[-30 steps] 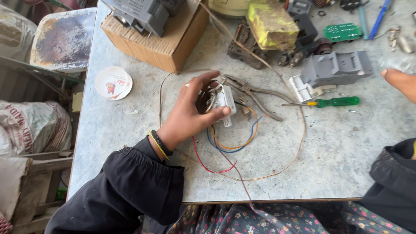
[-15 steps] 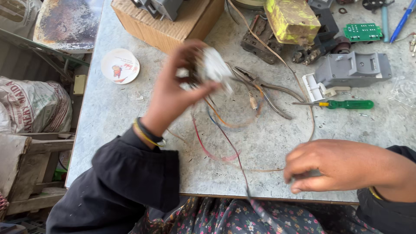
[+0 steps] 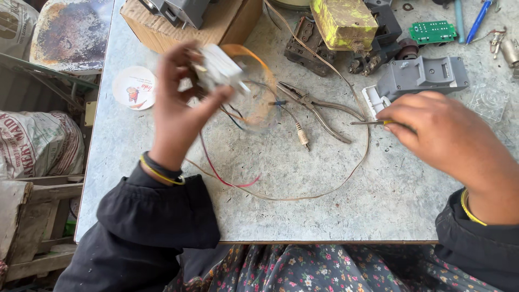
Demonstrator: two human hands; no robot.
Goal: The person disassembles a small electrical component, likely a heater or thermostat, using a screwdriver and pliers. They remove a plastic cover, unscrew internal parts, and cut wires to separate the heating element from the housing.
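a small white wired part [image 3: 219,69] was pinched in the left hand [image 3: 178,108]; the screwdriver [image 3: 373,123] was gripped by the right hand [image 3: 438,132], ready for aligning its tip.

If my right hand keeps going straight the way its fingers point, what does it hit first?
Likely the pliers: the right hand, closed on a screwdriver, points left across the table, and their handles lie just beyond the tip. Height is unclear.

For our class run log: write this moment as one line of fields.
left hand: holds small white wired part above table | right hand: grips screwdriver | pliers: lying between
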